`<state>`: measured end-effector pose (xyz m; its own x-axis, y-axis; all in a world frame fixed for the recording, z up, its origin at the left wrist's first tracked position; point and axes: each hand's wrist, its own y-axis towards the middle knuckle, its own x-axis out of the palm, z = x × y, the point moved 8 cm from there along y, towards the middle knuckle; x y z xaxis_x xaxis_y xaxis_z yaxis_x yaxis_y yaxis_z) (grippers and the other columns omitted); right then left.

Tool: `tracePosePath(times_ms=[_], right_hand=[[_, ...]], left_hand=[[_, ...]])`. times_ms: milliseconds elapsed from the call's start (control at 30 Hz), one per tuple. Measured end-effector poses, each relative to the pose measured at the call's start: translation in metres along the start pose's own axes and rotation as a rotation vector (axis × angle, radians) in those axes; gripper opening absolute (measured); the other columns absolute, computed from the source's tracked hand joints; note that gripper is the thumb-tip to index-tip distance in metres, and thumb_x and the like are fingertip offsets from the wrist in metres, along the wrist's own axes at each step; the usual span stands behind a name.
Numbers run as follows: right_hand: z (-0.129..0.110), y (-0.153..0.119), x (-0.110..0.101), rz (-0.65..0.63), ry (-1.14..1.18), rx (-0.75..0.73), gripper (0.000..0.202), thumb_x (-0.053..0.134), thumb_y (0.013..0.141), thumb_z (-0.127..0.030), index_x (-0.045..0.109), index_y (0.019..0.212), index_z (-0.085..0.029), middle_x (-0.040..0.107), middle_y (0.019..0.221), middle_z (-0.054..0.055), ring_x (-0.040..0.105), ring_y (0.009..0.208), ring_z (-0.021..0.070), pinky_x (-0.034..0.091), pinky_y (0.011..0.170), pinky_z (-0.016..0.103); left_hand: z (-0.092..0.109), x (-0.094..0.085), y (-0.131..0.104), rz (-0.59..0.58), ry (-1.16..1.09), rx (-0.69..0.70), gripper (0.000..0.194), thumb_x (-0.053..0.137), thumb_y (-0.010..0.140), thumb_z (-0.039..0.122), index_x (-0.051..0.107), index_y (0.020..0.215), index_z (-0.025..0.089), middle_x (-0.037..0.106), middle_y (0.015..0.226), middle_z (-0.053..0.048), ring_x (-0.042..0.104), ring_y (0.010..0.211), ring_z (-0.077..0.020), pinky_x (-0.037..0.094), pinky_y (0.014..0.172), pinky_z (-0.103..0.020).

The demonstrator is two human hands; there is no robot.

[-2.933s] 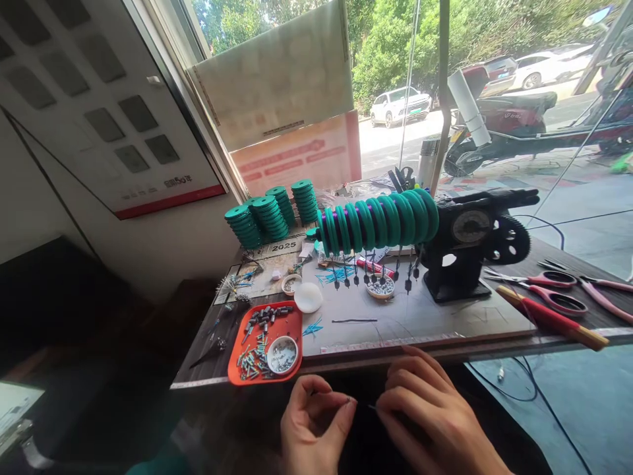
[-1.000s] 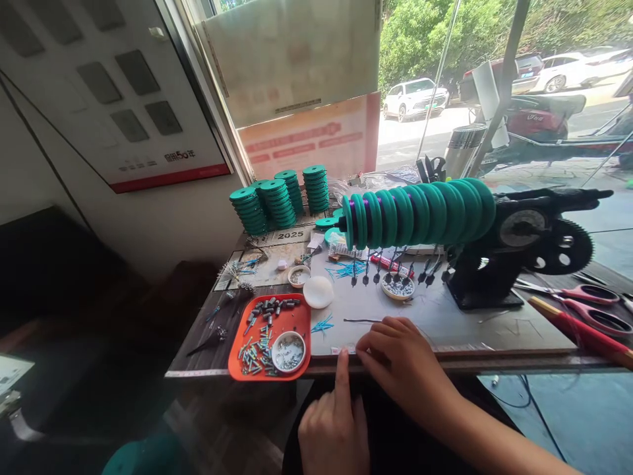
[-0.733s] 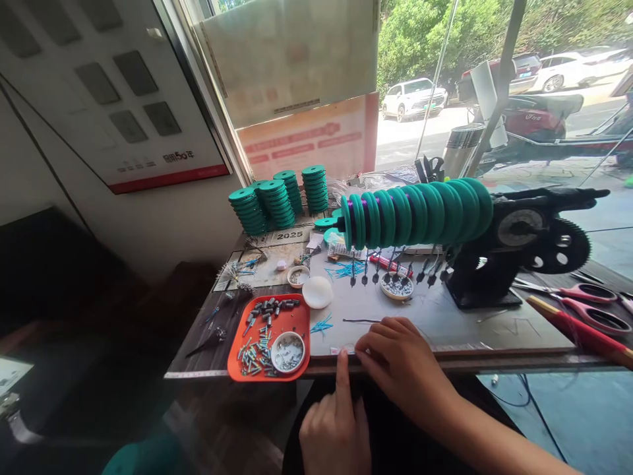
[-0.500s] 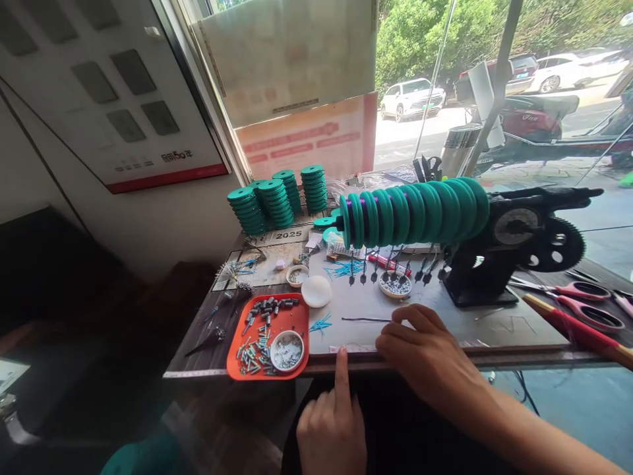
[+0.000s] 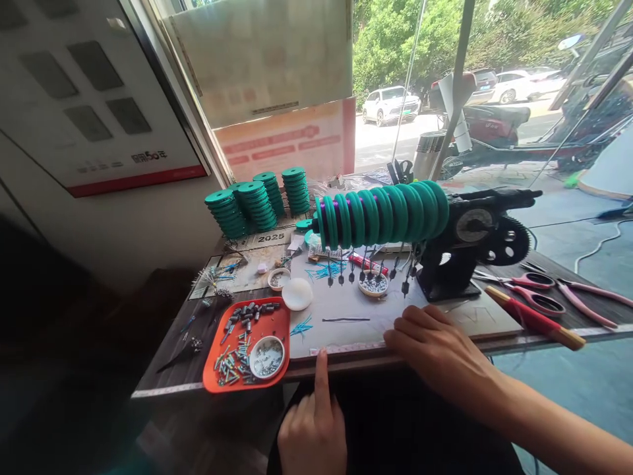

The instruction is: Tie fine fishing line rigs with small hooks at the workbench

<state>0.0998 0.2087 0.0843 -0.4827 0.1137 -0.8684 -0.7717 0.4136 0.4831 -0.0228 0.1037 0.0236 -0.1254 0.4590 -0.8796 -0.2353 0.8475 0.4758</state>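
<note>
Tape (image 5: 352, 348) along board's (image 5: 341, 305) near edge, its end 12 o'clock of left hand (image 5: 313, 432): index extended to it, other fingers curled, hold unclear. Right hand (image 5: 438, 343) at 2 o'clock: fingers bent at edge, hold unclear. Rod (image 5: 346, 320), then mounted spools (image 5: 380, 214): 1 o'clock.

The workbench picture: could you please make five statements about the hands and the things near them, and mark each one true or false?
1. The left hand has its index finger stretched out toward the pale strip. True.
2. The right hand is holding the scissors. False: they lie apart from it, farther right.
3. A small white dish sits in the orange tray. True.
4. The stacked spools are red. False: they are green.
5. A thin dark rod lies on the board. True.
</note>
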Motion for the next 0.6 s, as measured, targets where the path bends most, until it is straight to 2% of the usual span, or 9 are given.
tracePosePath(times_ms=[167, 600], right_hand=[[0.0001, -0.0016, 0.0007, -0.028, -0.011, -0.007, 0.020, 0.050, 0.081, -0.002, 0.056, 0.070, -0.019, 0.056, 0.068, 0.001, 0.044, 0.067, 0.0183, 0.030, 0.064, 0.030], [0.0029, -0.0044, 0.0035, -0.069, -0.017, -0.005, 0.017, 0.055, 0.079, -0.002, 0.056, 0.072, -0.017, 0.058, 0.074, 0.002, 0.048, 0.073, 0.0196, 0.034, 0.067, 0.031]], left_hand=[[-0.0009, 0.0004, 0.0006, 0.013, 0.022, -0.011, 0.047, 0.049, 0.079, 0.005, 0.049, 0.125, 0.014, 0.055, 0.045, 0.007, 0.054, 0.038, -0.0144, 0.039, 0.046, -0.027], [0.0012, -0.0046, 0.0048, 0.043, 0.041, -0.009, 0.043, 0.048, 0.079, 0.002, 0.054, 0.121, 0.011, 0.057, 0.044, 0.006, 0.054, 0.037, -0.0154, 0.040, 0.043, -0.027]])
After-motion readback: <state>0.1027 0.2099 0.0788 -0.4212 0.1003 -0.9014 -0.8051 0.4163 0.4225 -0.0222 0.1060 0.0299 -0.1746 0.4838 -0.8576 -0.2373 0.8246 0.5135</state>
